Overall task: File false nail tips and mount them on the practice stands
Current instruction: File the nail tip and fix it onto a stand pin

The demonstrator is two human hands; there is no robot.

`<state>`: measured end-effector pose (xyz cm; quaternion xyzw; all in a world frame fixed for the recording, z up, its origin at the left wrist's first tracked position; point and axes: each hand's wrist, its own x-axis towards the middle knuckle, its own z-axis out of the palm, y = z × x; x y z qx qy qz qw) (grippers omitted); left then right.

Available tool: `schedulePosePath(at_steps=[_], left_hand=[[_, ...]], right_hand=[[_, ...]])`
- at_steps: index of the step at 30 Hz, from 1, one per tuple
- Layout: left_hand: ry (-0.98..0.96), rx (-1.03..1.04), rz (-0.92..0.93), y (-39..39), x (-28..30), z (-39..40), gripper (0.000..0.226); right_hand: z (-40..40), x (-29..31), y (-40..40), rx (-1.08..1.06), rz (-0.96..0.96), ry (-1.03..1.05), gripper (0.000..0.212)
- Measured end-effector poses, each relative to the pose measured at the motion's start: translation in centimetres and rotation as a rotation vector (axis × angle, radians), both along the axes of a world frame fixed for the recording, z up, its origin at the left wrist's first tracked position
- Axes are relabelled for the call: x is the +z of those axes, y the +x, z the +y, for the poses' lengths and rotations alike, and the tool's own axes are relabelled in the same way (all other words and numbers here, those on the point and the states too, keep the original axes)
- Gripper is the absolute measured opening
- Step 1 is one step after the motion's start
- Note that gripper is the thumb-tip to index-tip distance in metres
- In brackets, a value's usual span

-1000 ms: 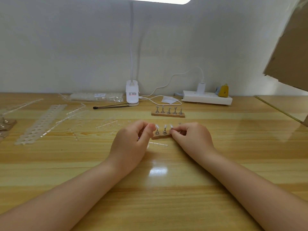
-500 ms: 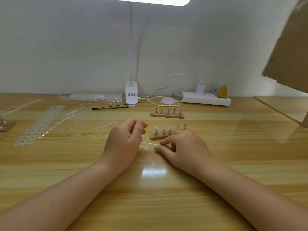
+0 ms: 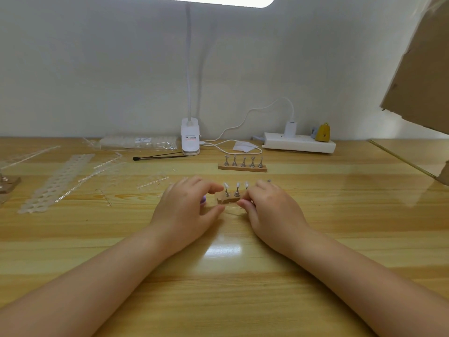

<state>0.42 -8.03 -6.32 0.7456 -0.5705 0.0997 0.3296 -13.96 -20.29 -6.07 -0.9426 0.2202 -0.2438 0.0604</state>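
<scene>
The near wooden stand (image 3: 224, 200) sits between my hands, with white nail tips on three of its metal pegs (image 3: 237, 188). In front of it lies a thin clear strip of nail tips (image 3: 232, 207). My right hand (image 3: 272, 210) pinches the strip's right end with its fingertips. My left hand (image 3: 187, 210) has thumb and forefinger spread toward the strip's left end. Its other fingers curl over a small purple file (image 3: 203, 199), mostly hidden. A second stand (image 3: 243, 167) with five pegs stands farther back.
Clear nail tip strips and a white perforated sheet (image 3: 58, 181) lie at the left. At the back are a bag of tips (image 3: 138, 142), black tweezers (image 3: 158, 156), a lamp base (image 3: 190, 139) and a power strip (image 3: 298, 144). Cardboard (image 3: 420, 69) overhangs the right.
My right hand left the stand's pegs, dropped to the clear strip in front and took its end. My left hand's thumb and forefinger spread apart toward the strip.
</scene>
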Motion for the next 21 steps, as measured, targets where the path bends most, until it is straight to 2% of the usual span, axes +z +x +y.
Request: schedulePosePath(at_steps=[5,11,21], left_hand=[[0.037,0.024,-0.034,0.38,-0.08,-0.03,0.042],[0.017,0.059,-0.147,0.11,-0.08,-0.08,0.036],[0.0,0.051,-0.241,-0.12,0.05,-0.08,0.029]], right_hand=[[0.2,0.0,0.12,0.011,0.023,0.029,0.022],[0.37,0.15,0.08,0.025,-0.012,0.15,0.021],[0.18,0.3,0.38,-0.014,0.074,0.25,0.017]])
